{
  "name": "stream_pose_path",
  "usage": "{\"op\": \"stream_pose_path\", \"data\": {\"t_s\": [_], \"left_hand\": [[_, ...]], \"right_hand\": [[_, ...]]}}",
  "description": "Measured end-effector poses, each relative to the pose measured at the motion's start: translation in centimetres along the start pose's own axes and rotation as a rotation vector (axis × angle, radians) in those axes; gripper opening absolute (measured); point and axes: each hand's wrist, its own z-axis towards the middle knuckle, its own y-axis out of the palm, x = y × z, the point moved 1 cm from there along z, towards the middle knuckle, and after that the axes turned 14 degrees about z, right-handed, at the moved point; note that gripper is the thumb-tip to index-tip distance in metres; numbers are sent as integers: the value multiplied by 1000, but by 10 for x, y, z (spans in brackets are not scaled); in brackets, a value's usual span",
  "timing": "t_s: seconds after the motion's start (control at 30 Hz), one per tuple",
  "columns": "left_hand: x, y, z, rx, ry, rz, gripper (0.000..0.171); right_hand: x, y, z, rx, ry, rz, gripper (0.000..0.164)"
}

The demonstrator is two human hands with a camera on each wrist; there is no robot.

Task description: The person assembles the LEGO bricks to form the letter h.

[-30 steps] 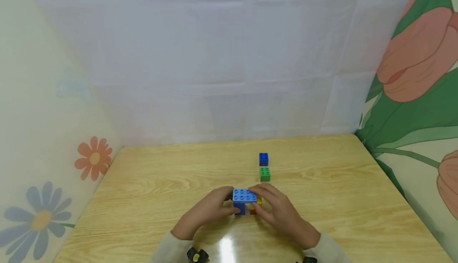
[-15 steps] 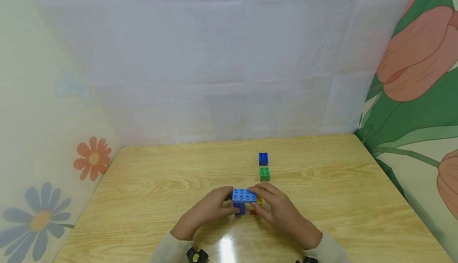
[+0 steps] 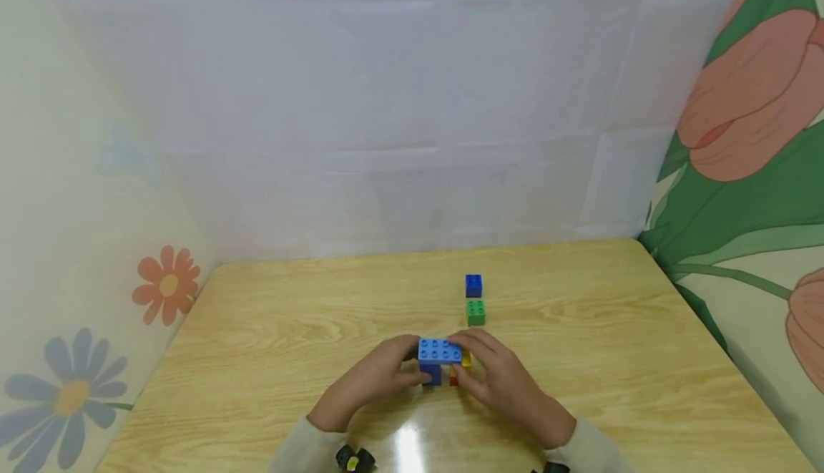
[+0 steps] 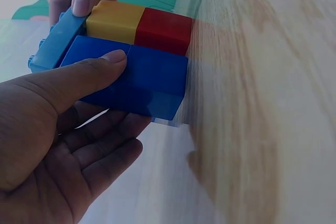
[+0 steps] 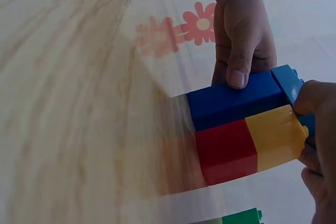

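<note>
Light-blue brick (image 3: pixel 440 350) tops dark-blue stack (image 4: pixel 149 74), beside yellow-on-red stack (image 5: pixel 247 148), on counter (image 3: pixel 290 315). Left hand (image 3: pixel 385 371) pinches dark-blue stack; right hand (image 3: pixel 497 376) pinches light-blue brick.

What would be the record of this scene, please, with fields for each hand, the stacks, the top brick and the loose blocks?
left hand: grips the blue column
right hand: pinches the right end of the light blue brick
stacks: blue column; beside it, yellow block on red block
top brick: light blue brick, lying on the blue column and reaching toward the yellow block; whether fully seated, cannot tell
loose blocks: green block and, farther away, small blue block, both on the table
</note>
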Motion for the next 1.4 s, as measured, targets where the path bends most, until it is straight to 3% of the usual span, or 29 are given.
{"op": "stream_pose_path", "data": {"t_s": [0.27,0.4,0.57,1.13,1.4], "left_hand": [[2,-1,1,-17,-16,4,34],[2,-1,0,-18,-23,1,34],[3,-2,0,-16,-23,4,34],[3,-2,1,-20,-28,25,34],[2,-1,1,-5,-18,46,35]], "right_hand": [[0,3,-3,12,48,34,52],[0,4,-3,23,51,59,46],[0,5,-2,42,31,60,39],[1,6,-2,46,-47,12,38],[-2,4,-1,30,-28,3,39]]}}
